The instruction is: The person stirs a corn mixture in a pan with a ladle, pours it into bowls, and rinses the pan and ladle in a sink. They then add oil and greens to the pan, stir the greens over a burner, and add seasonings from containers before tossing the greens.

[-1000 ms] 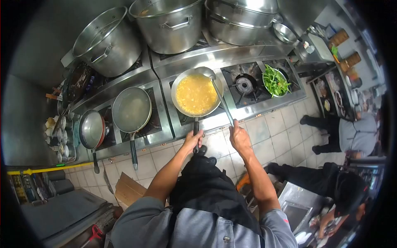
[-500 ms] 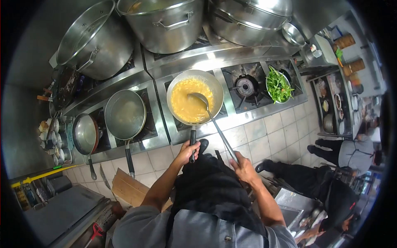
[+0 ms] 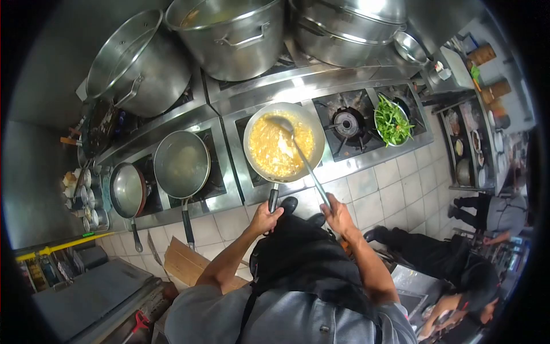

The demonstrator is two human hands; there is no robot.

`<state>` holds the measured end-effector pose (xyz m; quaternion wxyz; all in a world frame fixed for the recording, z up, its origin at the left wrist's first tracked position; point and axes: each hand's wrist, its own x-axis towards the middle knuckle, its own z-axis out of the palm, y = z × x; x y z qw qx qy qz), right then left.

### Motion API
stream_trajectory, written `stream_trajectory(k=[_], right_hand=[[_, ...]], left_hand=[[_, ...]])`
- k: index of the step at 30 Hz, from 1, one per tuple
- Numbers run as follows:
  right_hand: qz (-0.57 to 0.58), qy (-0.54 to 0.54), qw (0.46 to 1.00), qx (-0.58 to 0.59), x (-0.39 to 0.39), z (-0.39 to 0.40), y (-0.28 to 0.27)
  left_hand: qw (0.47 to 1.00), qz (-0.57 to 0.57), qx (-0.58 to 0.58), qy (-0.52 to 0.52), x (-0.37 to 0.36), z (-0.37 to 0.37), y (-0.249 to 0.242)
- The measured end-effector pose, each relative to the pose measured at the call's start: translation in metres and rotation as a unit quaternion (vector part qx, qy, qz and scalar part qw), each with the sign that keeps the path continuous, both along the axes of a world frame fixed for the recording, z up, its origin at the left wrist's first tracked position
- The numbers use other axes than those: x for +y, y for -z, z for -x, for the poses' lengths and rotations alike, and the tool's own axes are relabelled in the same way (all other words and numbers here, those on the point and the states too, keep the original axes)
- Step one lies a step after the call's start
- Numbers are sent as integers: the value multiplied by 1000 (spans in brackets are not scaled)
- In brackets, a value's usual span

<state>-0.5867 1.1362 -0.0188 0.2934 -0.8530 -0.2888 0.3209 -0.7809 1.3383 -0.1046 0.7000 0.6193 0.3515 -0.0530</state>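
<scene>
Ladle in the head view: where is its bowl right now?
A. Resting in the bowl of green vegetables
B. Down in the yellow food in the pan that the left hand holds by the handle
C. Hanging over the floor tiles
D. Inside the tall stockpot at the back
B. The ladle, gripped by the right hand, reaches into the yellow food in the pan, whose handle the left hand grips.
</scene>
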Motion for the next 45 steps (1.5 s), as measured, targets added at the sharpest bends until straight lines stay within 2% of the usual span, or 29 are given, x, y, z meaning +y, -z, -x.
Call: stream_trajectory(k=[2, 4, 9, 10, 13, 14, 15, 17, 18, 22, 23, 25, 27, 29, 30, 31, 32, 33, 35, 36, 37, 38, 39, 41, 45], right_hand=[[-13, 0, 999, 44, -14, 0, -34], [28, -15, 997, 65, -42, -7, -66], [-25, 80, 996, 33, -113, -43, -122], [11, 100, 995, 24, -120, -55, -128], [-1, 118, 992, -40, -145, -86, -127], [-33, 120, 992, -33, -161, -92, -124], [-9, 110, 994, 1, -177, -96, -129], [-40, 89, 995, -11, -224, -97, -131], [-27, 89, 996, 4, -245, -100, -150], [-38, 167, 985, 17, -332, -127, -190], [-68, 191, 979, -35, -350, -136, -193], [-7, 238, 969, -74, -375, -159, -209], [6, 275, 957, -92, -397, -172, -203], [-36, 283, 954, -88, -415, -182, -182], [-45, 308, 949, 56, -425, -186, -171], [-97, 405, 880, 228, -424, -188, -180], [-222, 406, 830, 311, -429, -196, -187], [-273, 429, 788, 345, -435, -205, -184], [-231, 398, 844, 275, -459, -229, -173], [-234, 407, 840, 272, -467, -238, -160], [-208, 415, 884, 57, -474, -248, -146], [-173, 400, 887, -154, -479, -260, -137], [-153, 466, 868, -80, -483, -278, -162], [-141, 521, 840, -43, -504, -318, -163], [-144, 564, 810, -74, -558, -388, -137]], left_hand=[[1000, -11, 20, 17, 0, -7, -20], [996, -20, 65, 51, 1, -15, -50], [993, -5, 55, 104, -19, -39, -111], [991, -6, 61, 120, -28, -47, -119], [986, -8, 48, 160, -59, -85, -129], [987, -11, 32, 157, -74, -100, -133], [988, -12, 20, 155, -91, -115, -140], [985, -10, -7, 170, -122, -153, -149], [985, 4, 0, 171, -136, -172, -155], [979, 16, 36, 199, -197, -237, -180], [977, 25, 36, 207, -211, -253, -183], [973, 28, 31, 226, -239, -285, -188], [970, 46, 5, 240, -268, -317, -188], [965, 42, -11, 259, -292, -353, -182], [961, 37, -22, 272, -308, -370, -180], [954, 43, -34, 296, -322, -390, -181], [954, 50, -17, 294, -335, -406, -183], [955, 56, 0, 293, -349, -426, -183], [945, 60, -4, 321, -378, -468, -182], [946, 55, 9, 318, -384, -482, -179], [945, 54, 15, 323, -394, -500, -177], [938, 60, -3, 341, -407, -521, -176], [933, 64, -15, 355, -417, -542, -179], [919, 51, -37, 390, -436, -587, -165], [902, 30, -46, 427, -493, -673, -153]])
